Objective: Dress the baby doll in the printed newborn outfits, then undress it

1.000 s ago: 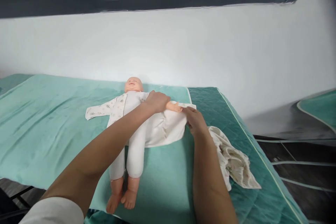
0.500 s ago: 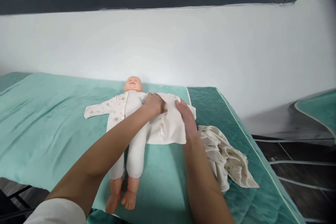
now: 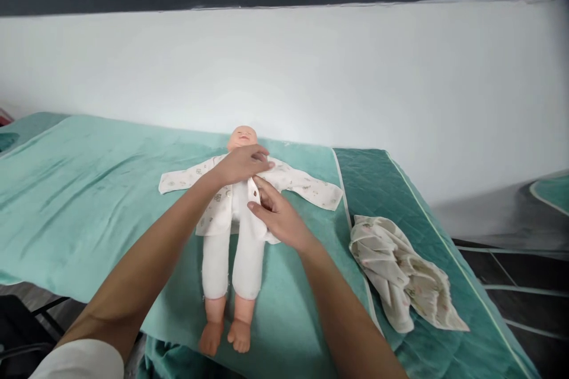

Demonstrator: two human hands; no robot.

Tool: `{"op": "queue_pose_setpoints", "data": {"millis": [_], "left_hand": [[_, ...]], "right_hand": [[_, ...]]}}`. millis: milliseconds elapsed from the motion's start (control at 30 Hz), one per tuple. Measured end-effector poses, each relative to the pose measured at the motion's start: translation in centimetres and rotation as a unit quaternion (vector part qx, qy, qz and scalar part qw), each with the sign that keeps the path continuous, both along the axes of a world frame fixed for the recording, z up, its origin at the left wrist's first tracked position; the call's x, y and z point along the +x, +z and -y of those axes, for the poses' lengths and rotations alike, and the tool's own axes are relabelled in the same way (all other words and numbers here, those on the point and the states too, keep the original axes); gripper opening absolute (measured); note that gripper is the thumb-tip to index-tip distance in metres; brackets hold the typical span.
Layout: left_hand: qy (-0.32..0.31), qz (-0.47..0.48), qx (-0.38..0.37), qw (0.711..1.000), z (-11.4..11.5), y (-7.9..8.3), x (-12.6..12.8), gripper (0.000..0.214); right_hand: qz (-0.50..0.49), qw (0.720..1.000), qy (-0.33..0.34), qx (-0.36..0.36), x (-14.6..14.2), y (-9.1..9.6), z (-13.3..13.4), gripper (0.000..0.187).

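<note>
Head view looks down on a doll [image 3: 233,249] lying on its back on a green blanket [image 3: 89,189]. Its long axis runs from far to near: the head points toward the white wall [image 3: 311,71], and the bare feet point toward the person, close to the blanket's near edge. The doll wears a pale jacket [image 3: 213,213] with both sleeves spread flat, one to each side, across that axis. Small printed figures dot the jacket, too small to make out, and no writing on it can be read.

The left hand [image 3: 244,164] rests on the doll's upper chest just below the chin, fingers bent down onto the jacket. Whether they pinch the cloth cannot be told. The right hand [image 3: 279,220] lies on the doll's belly with its fingers [image 3: 263,188] stretched and a little apart, the tips at the jacket's front opening, near the left hand.

To the right, well apart from the doll, a crumpled patterned cloth [image 3: 402,272] lies on a darker quilted mat [image 3: 382,183] that adjoins the blanket.
</note>
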State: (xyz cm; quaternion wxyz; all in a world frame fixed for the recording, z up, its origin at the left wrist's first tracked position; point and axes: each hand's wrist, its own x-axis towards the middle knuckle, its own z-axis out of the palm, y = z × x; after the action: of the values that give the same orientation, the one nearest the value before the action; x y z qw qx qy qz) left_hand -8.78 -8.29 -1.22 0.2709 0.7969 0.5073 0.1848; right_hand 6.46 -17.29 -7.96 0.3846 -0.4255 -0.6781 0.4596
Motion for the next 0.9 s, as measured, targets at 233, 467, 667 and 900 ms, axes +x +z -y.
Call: {"op": "queue_pose_setpoints", "data": {"millis": [233,467,667,900], "left_hand": [[-0.028,-0.212,0.078,0.974,-0.6,-0.3,2.5,0.038],[0.142,0.000,0.125,0.982,-2.7,-1.4,0.2,0.020],[0.147,0.101,0.146,0.973,-3.7,-3.2,-1.2,0.015],[0.211,0.211,0.230,0.927,1.4,-7.4,-5.4,0.017]], "right_hand": [[0.324,0.928,-0.060,0.174,-2.0,1.9,2.5,0.040],[0.363,0.909,-0.080,0.187,-2.4,2.5,4.5,0.018],[0.169,0.963,-0.034,0.207,-2.6,2.7,4.6,0.011],[0.107,0.946,-0.141,0.273,0.2,-0.5,0.1,0.014]]}}
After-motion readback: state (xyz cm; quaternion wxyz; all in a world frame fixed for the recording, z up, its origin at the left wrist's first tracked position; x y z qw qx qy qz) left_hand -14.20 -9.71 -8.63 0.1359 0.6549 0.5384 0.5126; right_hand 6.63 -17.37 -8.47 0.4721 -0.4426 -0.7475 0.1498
